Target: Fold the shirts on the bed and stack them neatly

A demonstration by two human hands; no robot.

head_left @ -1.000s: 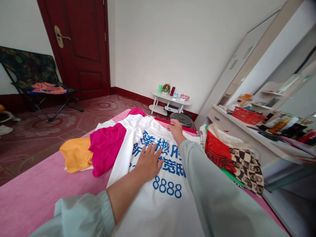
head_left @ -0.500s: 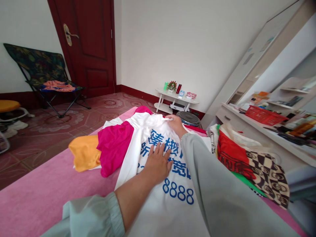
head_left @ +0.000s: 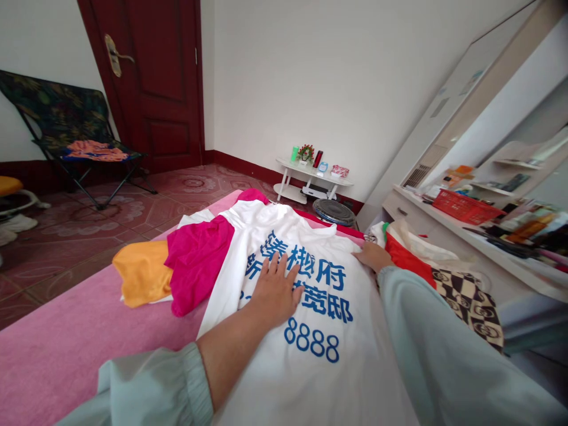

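A white T-shirt [head_left: 350, 378] with blue printed characters and "8888" lies spread in front of me, its collar toward the far side. My left hand [head_left: 276, 293] rests palm down on the print, with the fingers stretched out. At the shirt's right shoulder edge, my right hand [head_left: 373, 257] has its fingers closed on the fabric. A magenta garment [head_left: 199, 260] and a yellow-orange one [head_left: 142, 273] lie to the left, partly beside and under the white sleeve. Everything lies on a pink bed cover [head_left: 89, 349].
Red, cream and checkered clothes [head_left: 470, 302] are heaped at the right. Beyond them stands a dresser with a red basket [head_left: 465, 207]. A low white table [head_left: 310, 168] and a round dark lid [head_left: 333, 211] are at the back. A folding chair [head_left: 84, 151] stands left near the door.
My right hand has moved from the collar to the right shoulder edge, uncovering more of the print. The shirt's right side now lies flatter. My left hand stays on the print.
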